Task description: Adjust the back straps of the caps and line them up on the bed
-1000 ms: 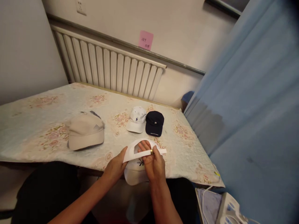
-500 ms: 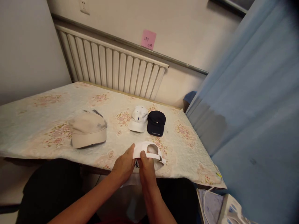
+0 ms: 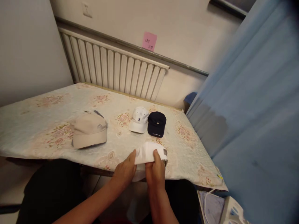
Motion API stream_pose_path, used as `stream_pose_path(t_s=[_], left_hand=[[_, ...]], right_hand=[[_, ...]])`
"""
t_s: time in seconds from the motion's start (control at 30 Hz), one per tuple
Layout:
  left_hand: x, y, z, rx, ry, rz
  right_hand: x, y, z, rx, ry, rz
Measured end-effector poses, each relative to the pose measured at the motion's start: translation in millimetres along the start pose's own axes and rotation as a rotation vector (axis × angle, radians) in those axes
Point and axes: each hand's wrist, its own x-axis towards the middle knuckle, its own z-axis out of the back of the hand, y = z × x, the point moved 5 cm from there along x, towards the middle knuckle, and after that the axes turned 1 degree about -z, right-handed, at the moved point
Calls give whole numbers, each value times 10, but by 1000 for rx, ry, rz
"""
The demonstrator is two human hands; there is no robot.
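Both my hands hold a white baseball cap over the front edge of the table. My left hand is closed on its left side, near the brim, which is mostly hidden below. My right hand pinches the rim farther right, thumb on top; the back strap opening shows at the right end. Beyond lie a white cap with a small dark logo and a navy cap, side by side and touching. A beige cap sits apart at the left, brim toward me.
A floral cloth covers the table. Behind it are a white radiator and a wall with a pink note. A blue curtain hangs along the right side. A white device with a cable stands low at the right.
The held white cap has been turned, so its back opening has moved from facing me to the right end. My right hand has shifted right along the rim. The other caps stay put.
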Motion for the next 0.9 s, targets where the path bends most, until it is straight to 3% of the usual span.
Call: stream_pose_path(t_s=[0.2,0.4,0.5,0.63,0.77,0.9], left_hand=[[-8,-68,52,79,78,-19],[-25,-249,140,166,114,-53],[-20,-287,163,175,81,-68],[-7,-208,89,148,48,-80],[-44,-34,-28,129,-2,-121],[-117,75,-59,109,-122,-248]], right_hand=[[-26,-44,-26,115,18,61],[-127,-235,-289,144,66,-155],[-135,-302,-324,141,74,-166],[-99,-199,-214,-41,28,-94],[-7,18,-58,-345,-44,92],[69,37,76,-332,-148,180]])
